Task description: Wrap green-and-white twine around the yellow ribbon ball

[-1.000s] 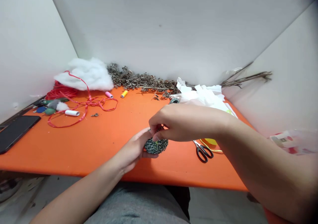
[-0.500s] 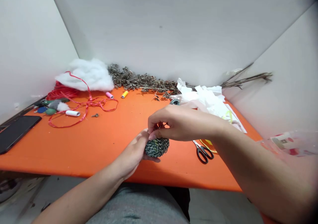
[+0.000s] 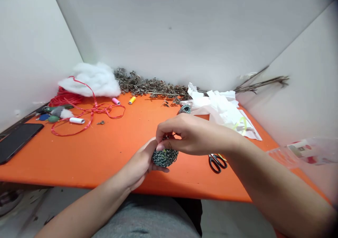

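A ball wound in dark green and white twine (image 3: 165, 157) is held above the orange table near its front edge. My left hand (image 3: 144, 160) cups it from the left and below, fingers wrapped round its underside. Over the top of the ball, my right hand (image 3: 182, 134) is closed, thumb and fingers pinched at a dark strand. The fingertips partly hide the ball's top. Black-handled scissors (image 3: 217, 163) lie to the right, partly behind my right forearm.
Red cord (image 3: 66, 97), white stuffing (image 3: 92, 79), thread spools (image 3: 77, 120) and a phone (image 3: 19, 141) lie left. Dried twigs (image 3: 150, 86) run along the back. White paper scraps (image 3: 223, 106), another twine roll (image 3: 185, 108) and a clear plastic packet (image 3: 306, 151) are right.
Both hands and the ball have shifted slightly left. My right forearm now covers more of the scissors.
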`<state>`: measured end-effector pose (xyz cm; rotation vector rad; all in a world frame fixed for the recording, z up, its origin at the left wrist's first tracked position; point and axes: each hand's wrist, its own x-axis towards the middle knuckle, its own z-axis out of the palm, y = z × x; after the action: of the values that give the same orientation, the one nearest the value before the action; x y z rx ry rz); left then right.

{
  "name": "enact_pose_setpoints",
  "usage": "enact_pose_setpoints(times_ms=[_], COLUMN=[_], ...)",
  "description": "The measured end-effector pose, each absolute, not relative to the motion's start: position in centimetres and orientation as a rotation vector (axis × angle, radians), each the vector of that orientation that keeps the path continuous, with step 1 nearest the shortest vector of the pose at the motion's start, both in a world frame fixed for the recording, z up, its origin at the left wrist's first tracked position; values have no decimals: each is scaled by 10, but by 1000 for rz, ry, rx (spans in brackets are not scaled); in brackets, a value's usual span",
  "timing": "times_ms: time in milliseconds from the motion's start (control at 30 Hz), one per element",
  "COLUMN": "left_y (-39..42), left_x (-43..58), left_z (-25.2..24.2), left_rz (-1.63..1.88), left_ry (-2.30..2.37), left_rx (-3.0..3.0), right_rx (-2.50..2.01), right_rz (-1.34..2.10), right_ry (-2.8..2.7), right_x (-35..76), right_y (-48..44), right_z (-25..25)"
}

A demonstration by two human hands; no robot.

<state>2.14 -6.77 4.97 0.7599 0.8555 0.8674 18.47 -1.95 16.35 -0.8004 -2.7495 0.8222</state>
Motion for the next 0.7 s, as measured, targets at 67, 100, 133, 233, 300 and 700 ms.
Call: enact_pose_setpoints(times_ms=[67,100,133,233,300,700], left_y=[-68,-68,-68,-70,-71,-71], left_x=[22,22,22,22,22,16], left_z=[50,51,51,53,53,48], left_rz=[880,890,900,907,909,896], left_ry=[867,875,884,901,908,890], left_rx=[745,738,731,729,753,942], right_rx=[-828,-841,-849,-840,-839,-701], right_rz=[781,761,747,744,753,831], right_ry=[-2756,-2757,-2755,-2742,-2739,-2648], right_x=[186,187,188,190,191,194], right_y=[-19,-19,-18,-17,-16,-13], right_z=[164,165,165,166,165,151])
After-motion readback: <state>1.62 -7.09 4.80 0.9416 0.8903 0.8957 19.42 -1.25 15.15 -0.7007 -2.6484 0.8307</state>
